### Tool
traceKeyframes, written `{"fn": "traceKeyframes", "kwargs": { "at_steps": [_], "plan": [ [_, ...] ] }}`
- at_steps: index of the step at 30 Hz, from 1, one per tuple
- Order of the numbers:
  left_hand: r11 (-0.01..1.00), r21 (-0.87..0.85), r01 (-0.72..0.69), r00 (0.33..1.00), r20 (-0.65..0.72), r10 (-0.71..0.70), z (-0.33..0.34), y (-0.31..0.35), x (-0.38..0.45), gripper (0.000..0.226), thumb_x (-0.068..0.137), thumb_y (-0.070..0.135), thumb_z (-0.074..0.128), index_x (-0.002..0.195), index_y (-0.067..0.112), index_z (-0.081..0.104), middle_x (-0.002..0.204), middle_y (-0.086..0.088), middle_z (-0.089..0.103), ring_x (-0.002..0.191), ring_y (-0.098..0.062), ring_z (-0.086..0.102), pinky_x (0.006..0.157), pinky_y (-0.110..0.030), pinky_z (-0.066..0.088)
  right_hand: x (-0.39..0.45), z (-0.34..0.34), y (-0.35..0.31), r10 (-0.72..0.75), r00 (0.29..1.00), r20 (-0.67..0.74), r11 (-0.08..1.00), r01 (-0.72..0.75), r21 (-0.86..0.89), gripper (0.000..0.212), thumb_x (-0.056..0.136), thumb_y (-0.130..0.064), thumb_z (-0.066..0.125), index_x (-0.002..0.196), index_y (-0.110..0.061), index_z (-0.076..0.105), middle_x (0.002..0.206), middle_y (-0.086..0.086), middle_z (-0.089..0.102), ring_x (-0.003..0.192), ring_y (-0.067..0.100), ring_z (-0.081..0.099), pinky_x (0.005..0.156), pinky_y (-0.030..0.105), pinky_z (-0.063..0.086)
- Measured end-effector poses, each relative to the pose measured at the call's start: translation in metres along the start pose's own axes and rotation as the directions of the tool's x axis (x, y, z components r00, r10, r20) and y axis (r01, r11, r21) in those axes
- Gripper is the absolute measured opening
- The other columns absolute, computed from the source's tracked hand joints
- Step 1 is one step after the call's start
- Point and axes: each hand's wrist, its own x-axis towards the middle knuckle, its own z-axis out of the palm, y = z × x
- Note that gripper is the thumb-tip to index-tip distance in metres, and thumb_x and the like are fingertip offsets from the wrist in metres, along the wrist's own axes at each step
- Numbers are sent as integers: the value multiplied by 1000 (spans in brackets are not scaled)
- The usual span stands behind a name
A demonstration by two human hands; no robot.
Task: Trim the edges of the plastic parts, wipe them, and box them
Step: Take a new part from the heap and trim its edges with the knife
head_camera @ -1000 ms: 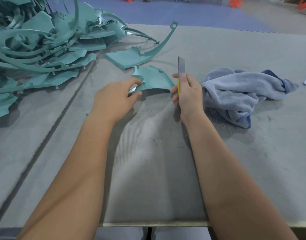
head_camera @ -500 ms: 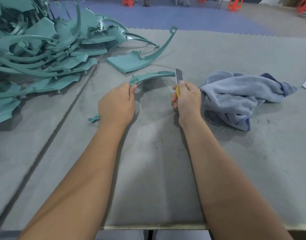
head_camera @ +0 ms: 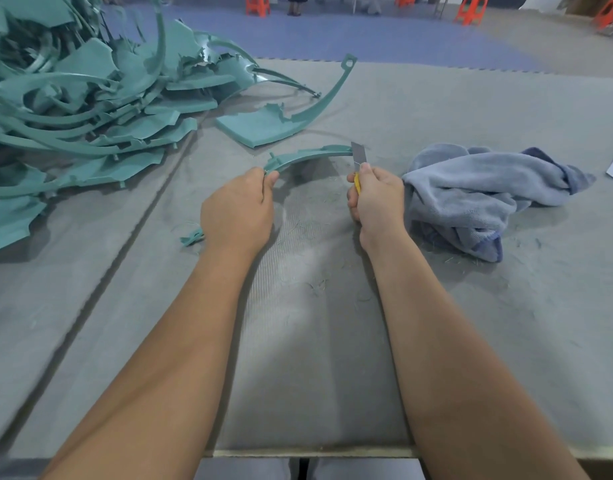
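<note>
- A curved teal plastic part is held just above the grey desk, seen edge-on, between the two hands.
- The left hand pinches the part's left end, fingers curled under, forearm stretched forward.
- The right hand has its grip clenched round a yellow-handled knife; the blade stands upright, touching the part's right end.
- A pile of teal parts covers the desk's far left; one more part lies just beyond the held one.
- A crumpled blue cloth sits just right of the right hand.
- Thin shavings dot the desk.
- Beyond lies blue floor with orange stools.
</note>
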Motion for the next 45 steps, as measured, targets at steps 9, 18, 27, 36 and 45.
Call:
{"fn": "traceKeyframes", "kwargs": {
  "at_steps": [9, 18, 27, 36, 45],
  "plan": [
    [1000, 9, -2, 1000, 7, 2, 1, 1, 0, 43, 104, 44, 25, 79, 14, 43, 60, 7, 35, 60, -26, 42, 48, -33, 16, 3, -1, 1, 48, 981, 188, 999, -44, -29, 36, 102, -23, 42, 71, -11, 56, 40, -5, 39, 34, 7, 28, 34, 18, 22],
    [1000, 5, 0, 1000, 6, 0, 0, 1, 0, 44, 104, 45, 25, 78, 14, 41, 61, 5, 37, 61, -27, 42, 50, -34, 20, 2, -3, -6, 160, 985, 70, 956, -173, 238, 23, 100, -20, 38, 85, -12, 54, 50, -2, 44, 36, 7, 25, 35, 18, 19],
    [1000, 2, -1, 1000, 7, 1, 1, 2, 0, 45, 104, 45, 25, 77, 14, 42, 60, 6, 37, 60, -26, 43, 49, -33, 19, 1, -4, 0, -23, 997, 68, 997, 18, 72, 23, 102, -21, 42, 84, -17, 55, 51, -1, 47, 38, 8, 31, 38, 18, 24],
    [1000, -7, 3, 1000, 4, -3, 1, 1, 0, 45, 104, 46, 25, 79, 13, 44, 62, 3, 40, 61, -27, 44, 49, -33, 20, 0, 3, 3, -8, 1000, 15, 998, 8, -59, 32, 101, -18, 42, 70, -15, 51, 54, -1, 39, 48, 11, 30, 46, 24, 24],
    [1000, 6, -2, 1000, 11, 2, 1, 3, 2, 44, 104, 44, 25, 79, 14, 44, 61, 4, 38, 59, -24, 41, 48, -33, 18, 0, 4, 1, 46, 994, 95, 999, -48, 11, 35, 101, -18, 42, 67, -13, 51, 42, -7, 36, 33, 4, 25, 35, 17, 21]
  ]
}}
